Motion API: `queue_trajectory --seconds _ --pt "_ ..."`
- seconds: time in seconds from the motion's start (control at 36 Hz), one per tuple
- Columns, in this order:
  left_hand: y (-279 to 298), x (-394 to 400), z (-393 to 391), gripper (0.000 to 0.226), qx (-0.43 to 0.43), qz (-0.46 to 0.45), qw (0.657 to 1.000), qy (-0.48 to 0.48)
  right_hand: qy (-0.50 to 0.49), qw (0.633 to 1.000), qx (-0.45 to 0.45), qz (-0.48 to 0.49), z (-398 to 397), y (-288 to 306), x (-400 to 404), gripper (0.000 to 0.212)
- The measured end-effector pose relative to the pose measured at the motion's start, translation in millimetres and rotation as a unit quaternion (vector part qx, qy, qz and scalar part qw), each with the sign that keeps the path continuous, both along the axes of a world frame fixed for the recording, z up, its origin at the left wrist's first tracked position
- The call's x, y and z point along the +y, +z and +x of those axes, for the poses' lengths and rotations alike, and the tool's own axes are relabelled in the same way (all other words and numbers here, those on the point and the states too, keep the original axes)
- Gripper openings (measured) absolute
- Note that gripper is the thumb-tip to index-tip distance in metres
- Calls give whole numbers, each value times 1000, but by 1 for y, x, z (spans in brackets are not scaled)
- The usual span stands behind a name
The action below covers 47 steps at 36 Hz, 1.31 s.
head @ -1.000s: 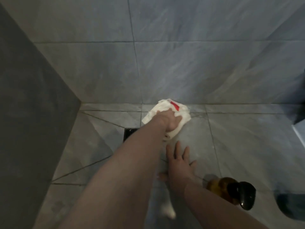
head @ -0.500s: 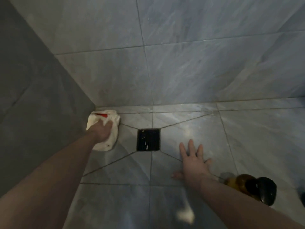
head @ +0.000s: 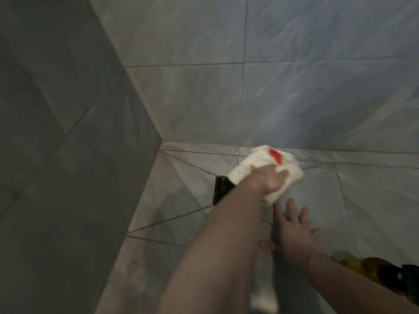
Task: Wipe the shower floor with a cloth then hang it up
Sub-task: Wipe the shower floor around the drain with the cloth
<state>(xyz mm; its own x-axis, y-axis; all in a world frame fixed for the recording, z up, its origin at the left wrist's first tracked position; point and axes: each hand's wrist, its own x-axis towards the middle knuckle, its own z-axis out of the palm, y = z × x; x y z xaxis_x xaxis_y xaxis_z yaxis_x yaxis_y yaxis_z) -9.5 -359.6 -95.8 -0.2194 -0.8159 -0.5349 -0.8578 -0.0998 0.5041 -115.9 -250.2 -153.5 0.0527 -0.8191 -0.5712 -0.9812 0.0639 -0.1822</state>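
Note:
A white cloth with a red patch lies bunched on the grey tiled shower floor, close to the back wall. My left hand presses down on it, fingers closed over the fabric. The cloth and arm cover most of the square black drain. My right hand rests flat on the floor just in front of the cloth, fingers spread, holding nothing.
A dark grey wall closes the left side and a lighter marbled wall the back. An amber bottle with a black cap lies on the floor at the lower right, beside my right forearm.
My left hand has swept the cloth from the left corner rightwards, over the drain. The right hand has stayed planted on the floor. The camera has swung left.

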Motion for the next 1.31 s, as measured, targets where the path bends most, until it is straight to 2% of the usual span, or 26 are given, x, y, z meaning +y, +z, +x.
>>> queue_trajectory --seconds 0.08,0.11,0.19,0.25,0.42,0.58,0.72,0.81,0.89,1.08,1.19,1.28,1.31 --pt "-21 6 -36 77 -5 16 999 -39 5 1000 19 -7 1 2 2 80" --pt "-20 7 -38 74 -9 21 999 -29 4 1000 17 -9 0 2 1 80" --pt "-22 1 -16 68 -29 0 999 -16 -10 1000 -10 -10 0 0 0 107" --pt "-27 -5 12 69 -54 -18 998 -11 -8 1000 -7 -10 -3 -2 0 118" --pt "-31 -1 128 67 -118 -66 984 112 -18 1000 -14 -2 -2 -2 -1 121" --pt "-34 42 207 71 -130 -77 962 228 -18 1000 -16 5 0 5 -1 120" --pt "-25 84 214 60 -173 -71 968 170 -17 1000 -16 -4 0 7 0 120" --pt "-37 102 216 77 -185 -48 964 186 -13 1000 -18 -3 0 9 0 120" --pt "-61 119 220 100 -214 -45 967 131 -11 1000 -17 0 0 11 0 121" --pt "-49 192 171 80 -172 -50 973 146 16 1000 3 3 -4 24 -6 121" --pt "-38 224 142 77 -149 1 984 101 28 999 -20 19 -4 33 -10 106" --pt "-21 241 120 70 -113 -12 992 48 72 997 -18 -37 10 51 9 79" --pt "-17 245 114 64 -87 -13 996 33 96 994 -19 -57 16 57 18 75"
